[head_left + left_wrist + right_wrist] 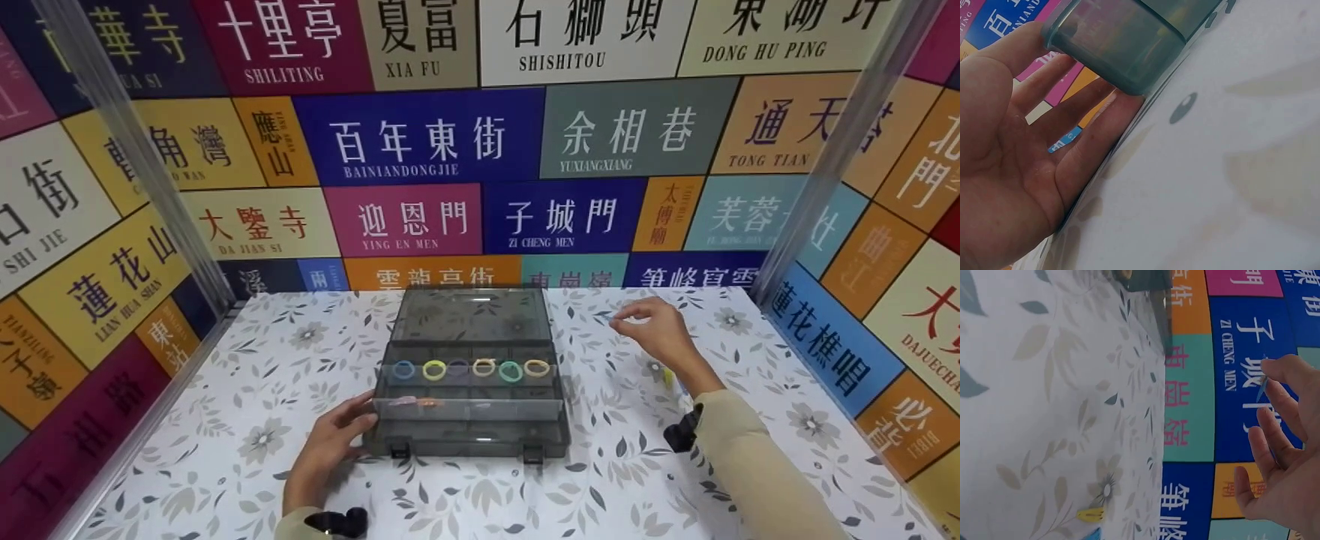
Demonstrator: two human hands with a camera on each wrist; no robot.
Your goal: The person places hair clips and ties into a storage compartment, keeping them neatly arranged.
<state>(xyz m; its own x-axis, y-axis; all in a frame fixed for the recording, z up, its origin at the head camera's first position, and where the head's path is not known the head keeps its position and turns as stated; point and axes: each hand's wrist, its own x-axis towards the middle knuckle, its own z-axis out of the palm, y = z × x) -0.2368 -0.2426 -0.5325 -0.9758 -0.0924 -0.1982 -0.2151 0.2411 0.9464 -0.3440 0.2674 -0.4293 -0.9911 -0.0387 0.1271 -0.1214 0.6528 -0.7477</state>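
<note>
A grey see-through compartment box (469,450) stands on the table with its lid (472,315) tilted up at the back. Coloured rings, among them a yellow ring (434,370) and a green ring (511,372), form a row inside. Small pink and orange pieces (427,402) lie in a front compartment. My left hand (337,431) touches the box's left side, fingers extended and spread, palm apart from it. Raised to the right of the box, my right hand (660,334) pinches a small thin blue piece (1262,389) between thumb and index finger; its exact kind cannot be told.
A yellow piece (1090,514) with a toothed end and a blue piece (1094,534) lie on the table, partly behind my right forearm in the head view. Lettered panels (420,139) wall the table at the back and sides, with clear posts (817,142) at the corners.
</note>
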